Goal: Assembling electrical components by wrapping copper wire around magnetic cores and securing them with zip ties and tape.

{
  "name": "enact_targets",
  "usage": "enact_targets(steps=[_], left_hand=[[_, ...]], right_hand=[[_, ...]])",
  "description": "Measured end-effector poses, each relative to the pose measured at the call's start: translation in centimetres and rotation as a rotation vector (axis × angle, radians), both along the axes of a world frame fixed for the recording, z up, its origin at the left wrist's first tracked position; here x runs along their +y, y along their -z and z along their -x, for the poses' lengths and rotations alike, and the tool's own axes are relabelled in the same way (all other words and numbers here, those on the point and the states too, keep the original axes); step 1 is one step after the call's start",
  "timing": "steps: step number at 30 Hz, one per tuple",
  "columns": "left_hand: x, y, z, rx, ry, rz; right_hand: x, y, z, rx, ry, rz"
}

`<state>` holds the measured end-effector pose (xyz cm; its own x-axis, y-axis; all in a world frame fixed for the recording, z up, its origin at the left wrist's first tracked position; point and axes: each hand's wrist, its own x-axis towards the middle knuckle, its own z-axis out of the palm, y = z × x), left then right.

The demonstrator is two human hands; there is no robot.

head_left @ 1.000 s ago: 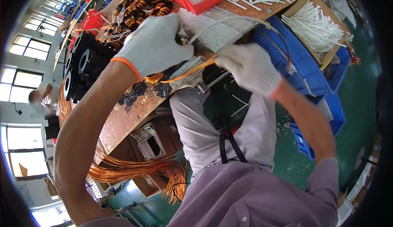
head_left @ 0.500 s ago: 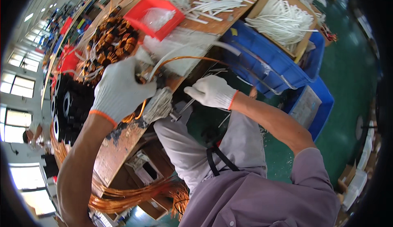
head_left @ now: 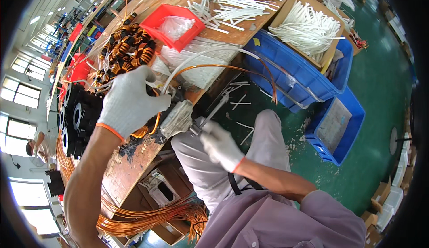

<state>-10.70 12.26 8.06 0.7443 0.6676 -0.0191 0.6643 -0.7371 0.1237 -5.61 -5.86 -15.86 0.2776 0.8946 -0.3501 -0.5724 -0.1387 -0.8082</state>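
Note:
My left hand [head_left: 129,98], in a white knit glove with an orange cuff, curls its thumb and fingers around a copper-wound coil [head_left: 154,89] by the bench vise. The glove hides most of the coil. From it a thick copper wire [head_left: 210,65] and a white sleeve [head_left: 203,51] arch out to the right over the bench edge. The worn metal vise [head_left: 177,119] sits at that edge, its screw end [head_left: 195,129] facing me. My gloved right hand [head_left: 219,145], smeared by motion, is closed at the near end of the vise's handle bar [head_left: 213,114].
Several wound coils [head_left: 129,46] lie behind my left hand. A red bin [head_left: 147,21] and loose white tubes [head_left: 232,13] are farther back. Right of the bench, a carton of white tubes [head_left: 290,7] rests on a blue crate [head_left: 272,60]. Copper wires [head_left: 147,216] hang below the bench.
My right hand has swung down and toward me with the handle bar, which has turned about the vise screw. My left hand stays by the coil. The wire's free end has shifted.

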Motion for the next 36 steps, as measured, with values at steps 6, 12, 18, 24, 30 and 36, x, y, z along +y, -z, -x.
enact_targets(steps=[6, 12, 18, 24, 30, 36], left_hand=[[-0.8, -6.1, 0.7, -0.004, 0.088, 0.485], [-2.9, -4.5, 2.4, -0.122, 0.363, 0.922], [-3.7, -4.9, 4.1, -0.181, 0.246, 0.326], [-3.5, -2.6, 3.3, -0.086, 0.090, 0.222], [2.7, -0.7, 2.7, -0.064, 0.041, 0.383], [2.6, 0.8, 1.5, -0.083, 0.055, 0.460]], right_hand=[[-2.1, -16.6, -6.4, -1.795, 0.190, -0.700], [1.0, -18.2, -8.8, -2.116, 0.427, -0.917], [1.4, -16.3, -10.1, -1.895, 0.026, -0.757], [7.4, -15.4, -11.4, -1.920, -0.091, -0.426], [7.2, -12.6, -9.6, -1.843, 0.413, -0.606], [-1.1, -0.3, -2.6, -0.770, -0.407, -0.201]])
